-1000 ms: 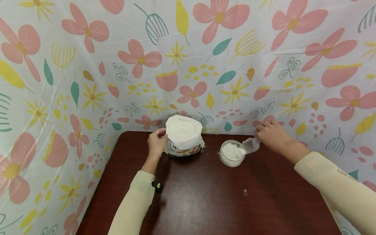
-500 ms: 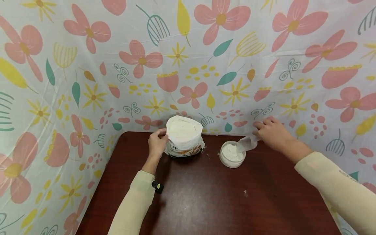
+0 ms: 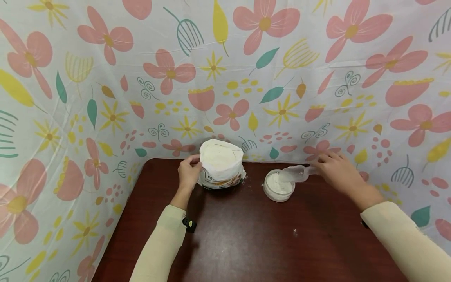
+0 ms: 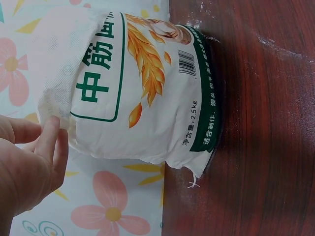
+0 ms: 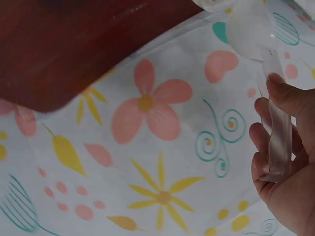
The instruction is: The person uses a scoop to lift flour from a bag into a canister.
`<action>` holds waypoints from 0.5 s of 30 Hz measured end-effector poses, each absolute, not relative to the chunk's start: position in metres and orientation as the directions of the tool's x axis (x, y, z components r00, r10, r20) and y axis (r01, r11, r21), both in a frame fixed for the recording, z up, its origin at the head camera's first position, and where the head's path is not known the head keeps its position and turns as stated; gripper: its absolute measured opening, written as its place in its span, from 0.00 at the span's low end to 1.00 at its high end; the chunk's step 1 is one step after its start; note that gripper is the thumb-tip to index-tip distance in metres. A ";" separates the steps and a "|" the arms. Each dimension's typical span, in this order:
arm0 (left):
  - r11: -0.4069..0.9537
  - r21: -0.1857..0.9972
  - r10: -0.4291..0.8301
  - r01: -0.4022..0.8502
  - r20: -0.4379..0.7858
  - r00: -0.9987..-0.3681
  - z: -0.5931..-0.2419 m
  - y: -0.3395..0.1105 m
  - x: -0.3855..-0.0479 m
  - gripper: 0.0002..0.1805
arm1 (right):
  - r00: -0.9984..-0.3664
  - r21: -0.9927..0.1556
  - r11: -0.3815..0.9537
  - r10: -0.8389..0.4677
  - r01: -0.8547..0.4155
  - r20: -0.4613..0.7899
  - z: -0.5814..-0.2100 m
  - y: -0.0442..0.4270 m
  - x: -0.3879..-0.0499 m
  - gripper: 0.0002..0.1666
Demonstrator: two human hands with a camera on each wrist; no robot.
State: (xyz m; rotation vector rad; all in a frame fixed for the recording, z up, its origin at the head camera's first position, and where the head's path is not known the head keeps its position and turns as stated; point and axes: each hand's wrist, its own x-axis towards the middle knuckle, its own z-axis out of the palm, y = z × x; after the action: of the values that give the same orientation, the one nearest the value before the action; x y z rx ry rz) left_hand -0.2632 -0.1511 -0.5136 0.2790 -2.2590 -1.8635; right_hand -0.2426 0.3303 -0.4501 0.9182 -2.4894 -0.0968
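Note:
A white cloth flour bag (image 3: pixel 222 168) with its top folded open stands at the table's back left, full of pale flour. My left hand (image 3: pixel 188 172) pinches the bag's rim between thumb and fingers; the left wrist view shows the wheat print on the flour bag (image 4: pixel 147 64). To the right sits a clear round tub (image 3: pixel 278 195) heaped with white flour (image 3: pixel 276 182). My right hand (image 3: pixel 334 170) grips a clear plastic scoop (image 3: pixel 297 173) by its handle, its bowl end over the tub. Up close, fingers and thumb curl round the scoop handle (image 5: pixel 279 137).
Both things stand near the back edge of the dark red table (image 3: pixel 239 243). A flower-printed cloth (image 3: pixel 229 70) hangs right behind and along the left. Small spills of flour (image 3: pixel 295 232) dot the tabletop.
The scoop has tipped from slanting down into the tub to lying nearly level across its rim. My right hand has shifted slightly right and down. My left hand stays at the bag.

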 end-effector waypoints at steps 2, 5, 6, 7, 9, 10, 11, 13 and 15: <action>0.190 0.982 -0.270 -0.018 0.035 -0.962 -0.513 -0.151 -0.264 0.16 | -0.658 0.207 0.788 -0.603 -0.580 0.450 -0.457 0.333 -0.238 0.17; 0.193 0.981 -0.271 -0.015 0.038 -0.962 -0.514 -0.152 -0.264 0.16 | -0.664 0.160 0.810 -0.561 -0.565 0.494 -0.469 0.338 -0.231 0.19; 0.194 0.981 -0.272 -0.018 0.036 -0.962 -0.514 -0.152 -0.264 0.15 | -0.663 0.141 0.813 -0.549 -0.565 0.508 -0.474 0.340 -0.229 0.20; 0.195 0.981 -0.273 -0.018 0.037 -0.961 -0.514 -0.152 -0.264 0.15 | -0.664 0.126 0.817 -0.538 -0.563 0.520 -0.478 0.342 -0.227 0.21; 0.198 0.980 -0.275 -0.020 0.036 -0.961 -0.514 -0.152 -0.264 0.15 | -0.677 0.092 0.829 -0.509 -0.552 0.532 -0.488 0.345 -0.223 0.22; 0.199 0.980 -0.277 -0.022 0.035 -0.960 -0.514 -0.152 -0.264 0.14 | -0.682 0.081 0.835 -0.496 -0.544 0.538 -0.493 0.346 -0.221 0.22; 0.199 0.980 -0.278 -0.023 0.034 -0.960 -0.514 -0.152 -0.263 0.14 | -0.690 0.064 0.842 -0.480 -0.535 0.542 -0.498 0.348 -0.219 0.23; 0.202 0.979 -0.280 -0.018 0.040 -0.959 -0.514 -0.151 -0.263 0.14 | -0.701 0.040 0.856 -0.447 -0.515 0.555 -0.508 0.350 -0.216 0.22; 0.203 0.979 -0.280 -0.013 0.045 -0.959 -0.514 -0.150 -0.263 0.14 | -0.725 0.009 0.874 -0.408 -0.485 0.555 -0.517 0.351 -0.213 0.21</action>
State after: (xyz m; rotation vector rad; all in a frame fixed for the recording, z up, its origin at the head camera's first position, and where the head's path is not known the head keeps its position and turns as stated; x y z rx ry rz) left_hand -0.2631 -0.1503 -0.5138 0.2811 -2.2616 -1.8380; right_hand -0.2129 0.3510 -0.5166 0.6460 -2.4806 0.1839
